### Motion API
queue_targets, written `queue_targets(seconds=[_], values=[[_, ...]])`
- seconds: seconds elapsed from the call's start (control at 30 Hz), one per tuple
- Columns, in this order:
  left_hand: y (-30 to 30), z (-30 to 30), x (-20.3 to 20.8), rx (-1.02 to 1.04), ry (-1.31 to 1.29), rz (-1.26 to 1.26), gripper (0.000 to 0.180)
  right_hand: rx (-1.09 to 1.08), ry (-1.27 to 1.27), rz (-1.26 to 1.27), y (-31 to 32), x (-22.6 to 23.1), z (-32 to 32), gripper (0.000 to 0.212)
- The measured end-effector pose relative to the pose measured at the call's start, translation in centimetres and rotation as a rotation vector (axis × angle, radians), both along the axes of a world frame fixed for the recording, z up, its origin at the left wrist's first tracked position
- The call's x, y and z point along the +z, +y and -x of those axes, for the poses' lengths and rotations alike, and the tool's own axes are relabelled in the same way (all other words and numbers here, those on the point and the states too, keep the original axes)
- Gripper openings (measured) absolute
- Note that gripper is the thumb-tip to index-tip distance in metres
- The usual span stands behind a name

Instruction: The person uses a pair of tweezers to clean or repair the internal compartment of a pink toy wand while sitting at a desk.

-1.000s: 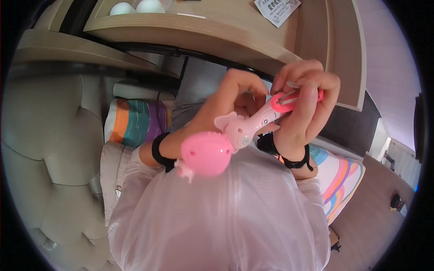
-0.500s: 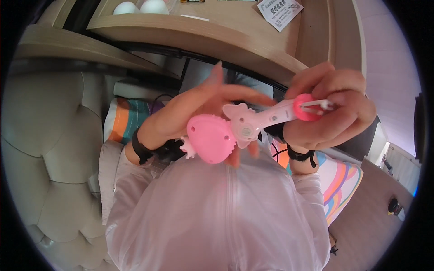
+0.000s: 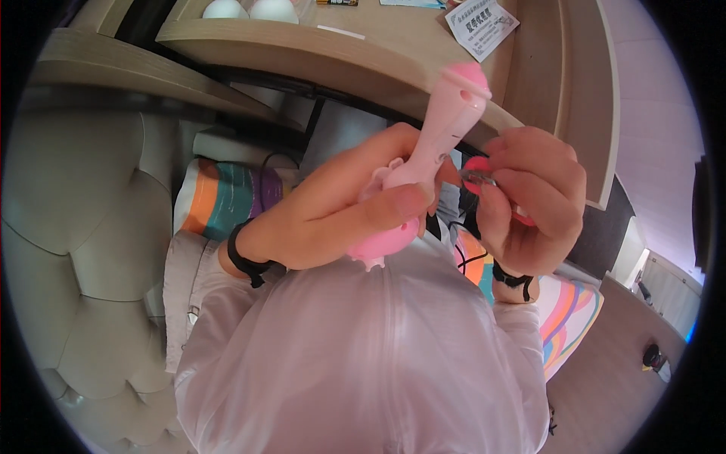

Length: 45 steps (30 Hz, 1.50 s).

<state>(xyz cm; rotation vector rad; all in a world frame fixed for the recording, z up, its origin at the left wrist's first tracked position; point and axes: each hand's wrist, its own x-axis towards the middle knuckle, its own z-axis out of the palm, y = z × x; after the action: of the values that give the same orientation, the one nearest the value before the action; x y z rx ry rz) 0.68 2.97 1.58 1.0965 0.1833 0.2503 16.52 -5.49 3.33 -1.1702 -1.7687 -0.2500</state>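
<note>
A pink plastic toy (image 3: 448, 125) with a long pale handle and a rounded, bright pink body tilts upward in front of my chest. My left hand (image 3: 333, 208) is closed round its middle, thumb across the near side, hiding much of the body. The handle's bright pink end points up and away, toward the desk. Just right of the toy, my right hand (image 3: 541, 189) is closed on a small red piece with a metal part (image 3: 478, 175). The fingers cover most of that piece, so its kind cannot be made out.
Beyond my hands is a wooden desk (image 3: 355, 57) holding two white rounded objects (image 3: 274, 10), a battery (image 3: 336, 2) and a printed paper slip (image 3: 482, 29). A tufted grey seat back (image 3: 113, 219) stands left. Striped cushions (image 3: 227, 193) lie at both sides of me.
The toy has swung from nearly level to upright-leaning, its handle end rising. My left hand has closed over its middle; my right hand has come off the handle end and moved lower.
</note>
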Motion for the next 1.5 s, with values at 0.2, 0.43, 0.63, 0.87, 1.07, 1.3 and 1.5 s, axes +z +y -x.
queue_targets(seconds=[0.2,0.43,0.63,0.87,1.07,1.3,1.5], values=[[0.1,0.1,0.3,-0.032,0.015,0.054,0.054,-0.022,-0.08,-0.008,0.0,-0.1,0.0,0.014],[-0.1,0.2,0.2,-0.012,-0.003,0.056,0.056,-0.094,-0.188,-0.052,0.0,-0.3,0.2,0.02],[-0.1,0.2,0.1,-0.028,-0.008,0.027,0.055,-0.117,-0.243,-0.058,-0.2,0.1,0.3,0.023],[-0.3,0.3,-0.1,-0.012,-0.005,-0.001,0.053,-0.157,-0.3,-0.068,-0.1,0.2,0.3,0.023],[-0.1,-0.9,-1.4,0.358,-0.122,-0.666,0.024,-0.183,-0.01,0.114,-0.2,-0.2,1.0,0.017],[-0.1,-1.2,-0.8,0.586,-0.03,-1.0,0.029,-0.179,0.477,0.106,0.5,-1.5,2.3,0.018],[0.0,-1.3,-1.1,0.659,-0.031,-1.016,0.03,-0.152,0.641,0.205,0.2,-0.9,2.4,0.013]])
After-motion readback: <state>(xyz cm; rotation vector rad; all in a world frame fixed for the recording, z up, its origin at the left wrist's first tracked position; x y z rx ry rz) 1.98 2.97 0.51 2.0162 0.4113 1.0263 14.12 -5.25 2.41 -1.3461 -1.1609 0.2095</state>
